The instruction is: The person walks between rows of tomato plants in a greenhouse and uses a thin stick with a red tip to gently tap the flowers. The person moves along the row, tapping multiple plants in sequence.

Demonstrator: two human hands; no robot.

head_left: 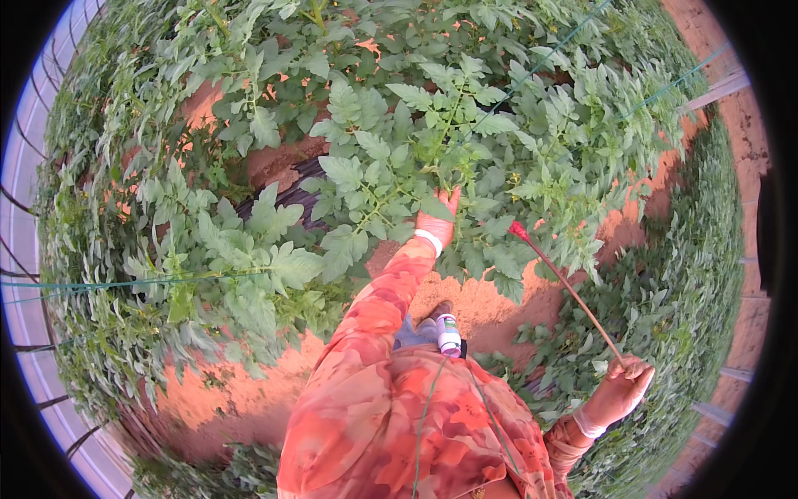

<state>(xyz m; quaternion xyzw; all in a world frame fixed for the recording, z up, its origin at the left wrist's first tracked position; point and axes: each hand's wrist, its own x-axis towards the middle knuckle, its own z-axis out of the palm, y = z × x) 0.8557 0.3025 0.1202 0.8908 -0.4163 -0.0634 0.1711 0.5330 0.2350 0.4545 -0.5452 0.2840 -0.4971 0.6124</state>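
My left hand (438,223) reaches in among the leaves of a tomato plant (377,203), close below its bright green top. A leaf covers part of this hand, and its grip is hidden. Out to the right, my right hand (623,385) is closed around the end of a thin stick (576,293). The stick slants up and left to a red, soft-looking tip (518,230), just right of the plant's lower leaves. Small yellow flowers (515,179) show above that tip. A white plastic bottle (448,335) with a label hangs on a cord at my waist.
Green support strings (542,62) run through the tomato rows. More plants (679,299) grow on the right. Dark plastic mulch (293,196) and reddish soil (230,387) show between leaves. A brick wall (751,324) borders the right; greenhouse sheeting with dark ribs (28,249) curves along the left.
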